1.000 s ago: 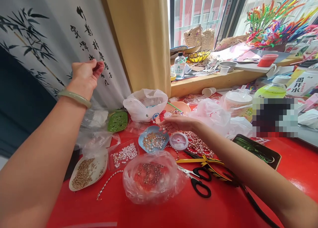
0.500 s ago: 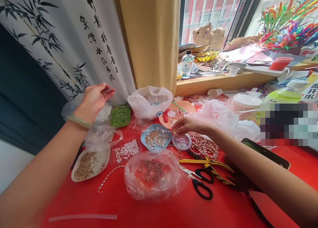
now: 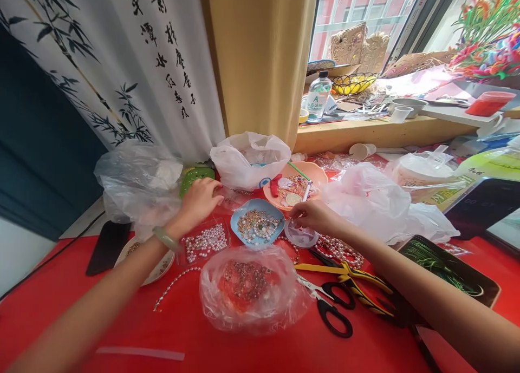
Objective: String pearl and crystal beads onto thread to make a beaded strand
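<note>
My left hand, a pale bangle on its wrist, is over the table between a green dish and a blue dish of gold and white beads. Its fingertips are pressed together; what they pinch is too fine to make out. At the blue dish's right rim my right hand is closed, its fingertips just above a clear round spool. What it holds is too small to tell. White pearl beads fill a clear tray below my left hand.
Nearby are a bag of beads, black-handled scissors, yellow pliers, pink bead strands, an orange dish and a strung bead strand. Green wire lies in a dark tray at the right. Plastic bags line the back.
My left hand has come down and to the right, from beside the curtain to near the blue dish. The view has shifted slightly. My right hand stays by the spool.
</note>
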A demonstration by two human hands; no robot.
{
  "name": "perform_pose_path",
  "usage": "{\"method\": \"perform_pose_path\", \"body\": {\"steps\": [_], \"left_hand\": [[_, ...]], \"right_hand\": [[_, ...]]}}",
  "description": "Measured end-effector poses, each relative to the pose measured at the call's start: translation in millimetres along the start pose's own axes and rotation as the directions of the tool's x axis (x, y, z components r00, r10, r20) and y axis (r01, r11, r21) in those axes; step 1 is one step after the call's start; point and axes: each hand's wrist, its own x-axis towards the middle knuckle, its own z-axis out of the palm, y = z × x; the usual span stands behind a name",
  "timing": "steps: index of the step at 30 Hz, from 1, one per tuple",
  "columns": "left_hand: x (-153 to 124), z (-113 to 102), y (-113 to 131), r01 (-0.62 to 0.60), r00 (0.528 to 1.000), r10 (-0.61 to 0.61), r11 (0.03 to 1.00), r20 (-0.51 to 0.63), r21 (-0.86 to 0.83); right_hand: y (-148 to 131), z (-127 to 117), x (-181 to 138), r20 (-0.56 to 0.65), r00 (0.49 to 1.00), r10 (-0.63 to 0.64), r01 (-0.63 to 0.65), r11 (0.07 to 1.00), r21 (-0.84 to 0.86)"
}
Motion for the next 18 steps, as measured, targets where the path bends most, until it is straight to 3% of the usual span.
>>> {"method": "perform_pose_path", "body": {"steps": [3, 4, 6, 10, 18], "left_hand": [[-3.6, 24.5, 21.5, -0.157, 0.982, 0.148, 0.985, 0.121, 0.075], [-4.3, 33.8, 27.9, -0.278, 0.942, 0.235, 0.947, 0.239, 0.163], [-4.8, 52.6, 37.1, -0.340, 0.898, 0.271, 0.927, 0.348, 0.156], [-4.0, 82.3, 40.6, -0.371, 0.840, 0.275, 0.920, 0.468, 0.124], [-6.0, 96.0, 34.5, -0.327, 0.840, 0.236, 0.939, 0.489, 0.108]], "right_hand": [[-0.4, -0.5, -0.4, -0.008, 1.000, -0.003, 0.002, 0.999, -0.045], [-0.9, -0.5, -0.9, -0.013, 1.000, -0.005, 0.004, 0.998, -0.061], [-1.6, 0.1, -2.1, -0.026, 1.000, -0.011, 0.008, 0.995, -0.096], [-0.3, 1.9, -3.3, -0.050, 0.999, -0.008, -0.001, 0.987, -0.160], [1.5, 4.1, -6.0, -0.064, 0.998, 0.027, -0.041, 0.974, -0.223]]}}
